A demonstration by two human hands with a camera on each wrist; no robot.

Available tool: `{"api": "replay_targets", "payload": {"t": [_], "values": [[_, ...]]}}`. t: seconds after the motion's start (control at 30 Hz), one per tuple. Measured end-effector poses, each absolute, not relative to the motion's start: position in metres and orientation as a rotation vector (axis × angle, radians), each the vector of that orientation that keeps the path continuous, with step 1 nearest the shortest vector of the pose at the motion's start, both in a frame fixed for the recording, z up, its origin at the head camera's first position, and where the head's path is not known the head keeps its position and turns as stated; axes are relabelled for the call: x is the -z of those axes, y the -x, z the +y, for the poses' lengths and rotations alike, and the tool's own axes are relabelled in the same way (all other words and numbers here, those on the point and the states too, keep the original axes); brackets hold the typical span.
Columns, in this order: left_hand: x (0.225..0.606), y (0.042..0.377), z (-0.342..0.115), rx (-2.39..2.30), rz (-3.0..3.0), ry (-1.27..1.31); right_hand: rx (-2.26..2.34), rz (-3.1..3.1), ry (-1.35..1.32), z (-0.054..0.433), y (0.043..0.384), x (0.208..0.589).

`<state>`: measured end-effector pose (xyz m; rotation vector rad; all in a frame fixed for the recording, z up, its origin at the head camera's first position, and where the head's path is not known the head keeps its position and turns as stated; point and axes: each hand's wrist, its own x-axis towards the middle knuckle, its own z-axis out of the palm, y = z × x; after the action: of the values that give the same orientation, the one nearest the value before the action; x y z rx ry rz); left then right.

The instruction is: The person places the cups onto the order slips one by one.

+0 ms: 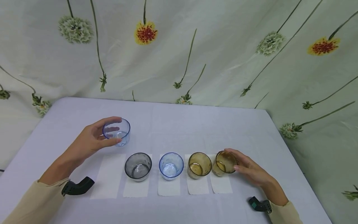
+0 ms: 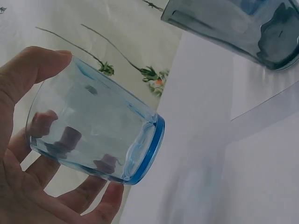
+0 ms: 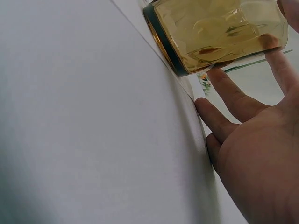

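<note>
My left hand (image 1: 93,137) grips a clear blue glass (image 1: 123,137) at the back left of the table. Thumb and fingers wrap its side, and the left wrist view shows the thick blue base (image 2: 152,151) beyond them. With the thumb and fingers at its rim, my right hand (image 1: 250,168) holds an amber glass (image 1: 223,163) over the rightmost white paper sheet (image 1: 222,186). Left of that glass, a second amber glass (image 1: 199,165), another blue glass (image 1: 171,166) and a grey glass (image 1: 138,166) stand upright in a row.
Several white paper sheets lie side by side on the white-covered table (image 1: 179,121), under the row of glasses. The leftmost sheet (image 1: 106,183) is wider and has no glass on it. Behind the table hangs a flower-printed cloth (image 1: 167,62).
</note>
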<state>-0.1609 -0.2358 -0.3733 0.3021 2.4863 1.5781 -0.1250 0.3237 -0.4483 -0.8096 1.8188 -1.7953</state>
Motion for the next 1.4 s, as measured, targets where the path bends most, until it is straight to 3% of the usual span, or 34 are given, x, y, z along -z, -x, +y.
{"api": "replay_targets", "payload": {"t": [0.57, 1.4], "values": [[0.383, 0.124, -0.241, -1.601, 2.498, -0.454, 1.789, 1.842, 0.803, 0.323, 0.125, 0.446], [0.401, 0.093, -0.257, -1.555, 2.523, -0.382, 1.783, 1.845, 0.808, 0.323, 0.126, 0.447]]}}
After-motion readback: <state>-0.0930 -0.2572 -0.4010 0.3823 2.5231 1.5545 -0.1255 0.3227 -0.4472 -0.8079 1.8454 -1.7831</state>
